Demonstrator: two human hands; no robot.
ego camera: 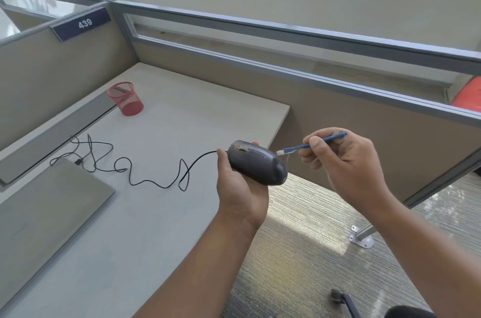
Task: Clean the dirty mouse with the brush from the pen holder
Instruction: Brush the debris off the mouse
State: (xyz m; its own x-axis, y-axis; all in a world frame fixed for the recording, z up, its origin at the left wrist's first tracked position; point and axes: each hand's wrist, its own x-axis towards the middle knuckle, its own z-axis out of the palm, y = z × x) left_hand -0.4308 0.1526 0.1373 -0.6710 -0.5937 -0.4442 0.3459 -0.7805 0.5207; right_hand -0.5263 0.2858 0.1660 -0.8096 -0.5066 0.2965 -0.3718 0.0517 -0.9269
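My left hand (pixel 240 192) grips a dark grey wired mouse (pixel 257 162) and holds it up past the desk's right edge. Yellowish crumbs sit on the mouse near its front buttons. My right hand (pixel 341 161) pinches a thin blue brush (pixel 316 143) like a pen. The pale bristle tip rests just right of the mouse's rounded back, close to it or touching. A red mesh pen holder (pixel 125 99) stands at the far left of the desk and looks empty.
The mouse's black cable (pixel 125 164) loops across the pale desk (pixel 161 213) to a closed grey laptop (pixel 44 211) at the left. Beige partition walls (pixel 338 114) enclose the desk. Carpet, a metal partition foot (pixel 361 238) and a chair caster (pixel 338 295) lie below right.
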